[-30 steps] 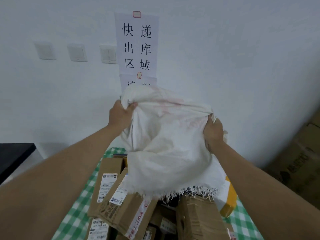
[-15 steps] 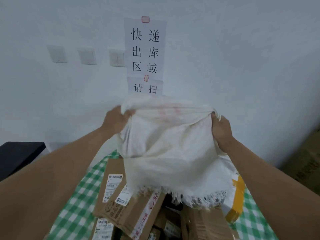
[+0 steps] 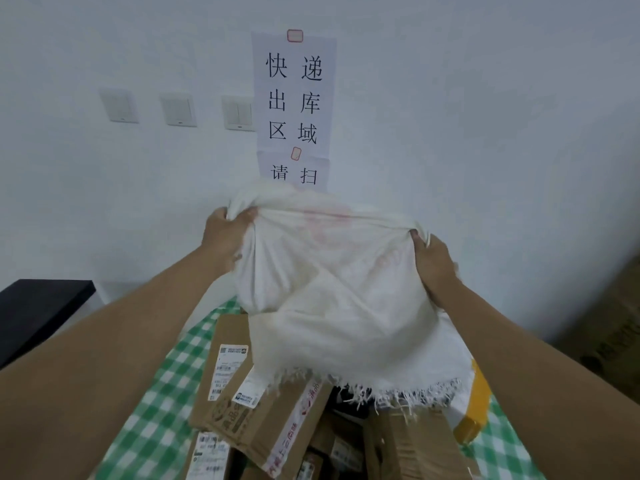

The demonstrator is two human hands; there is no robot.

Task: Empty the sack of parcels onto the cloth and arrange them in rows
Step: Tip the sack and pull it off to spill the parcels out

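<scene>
Above cloth (image 3: 156, 403), sack (image 3: 343, 289) between hands.

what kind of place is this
Probably a parcel pickup or dispatch room: a paper sign on the wall reads as an express outbound area, labelled cardboard parcels lie heaped on a checked cloth, and more cartons stand at right.

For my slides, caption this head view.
Both hands hold the upturned sack over piled parcels on checked cloth.
</scene>
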